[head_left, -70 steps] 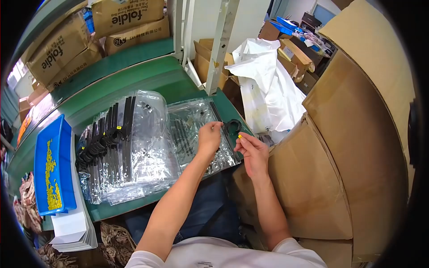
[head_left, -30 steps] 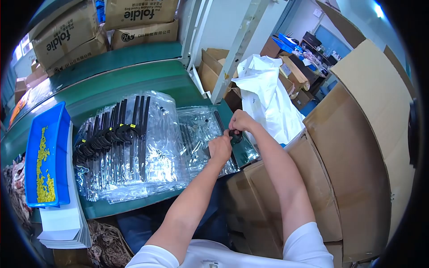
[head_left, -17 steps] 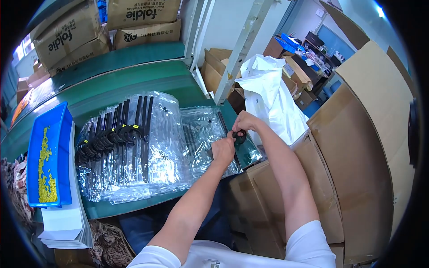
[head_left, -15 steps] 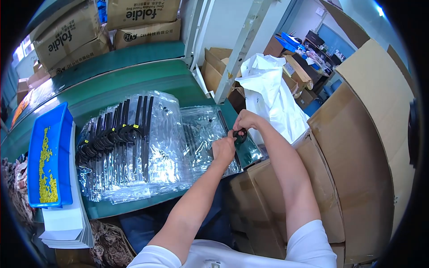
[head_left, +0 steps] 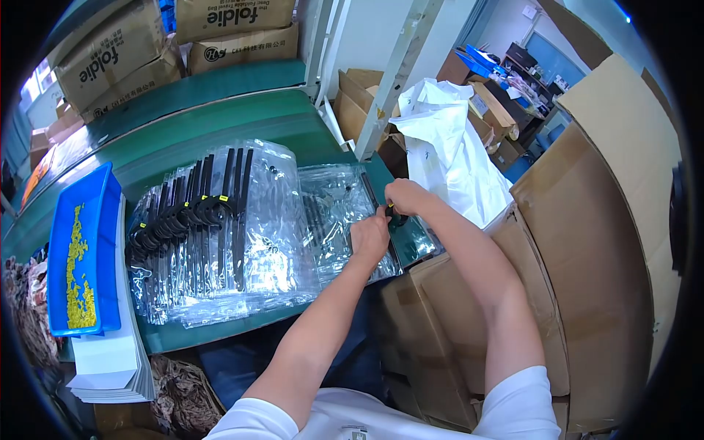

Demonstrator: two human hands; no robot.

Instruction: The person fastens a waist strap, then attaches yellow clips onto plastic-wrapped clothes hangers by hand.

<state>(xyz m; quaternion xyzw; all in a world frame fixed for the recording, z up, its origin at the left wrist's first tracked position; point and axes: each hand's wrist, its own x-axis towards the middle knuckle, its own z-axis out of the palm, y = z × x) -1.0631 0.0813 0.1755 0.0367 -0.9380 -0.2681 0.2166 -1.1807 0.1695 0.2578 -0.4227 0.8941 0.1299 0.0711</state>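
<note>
My left hand [head_left: 370,238] and my right hand [head_left: 409,198] meet at the right end of the bench, fingers closed on a black curved hook [head_left: 397,218]. A speck of yellow shows on the hook between my fingertips. The hook lies by the black edge strip of a clear plastic bag [head_left: 334,194], flat under my left hand. Further left, overlapping clear plastic bags [head_left: 275,220] lie in a row. Their black strips carry black hooks [head_left: 213,211], several with small yellow tags [head_left: 224,199].
A blue tray [head_left: 106,293] of small yellow pieces stands at the left on stacked white card [head_left: 110,367]. Cardboard boxes [head_left: 242,53] line the back of the green bench [head_left: 213,117]. Large cartons [head_left: 587,271] and white sheeting [head_left: 447,154] stand close on the right.
My hands have drawn closer together around the hook, and my right hand has turned. A bit of yellow now shows at the hook. The view has shifted slightly.
</note>
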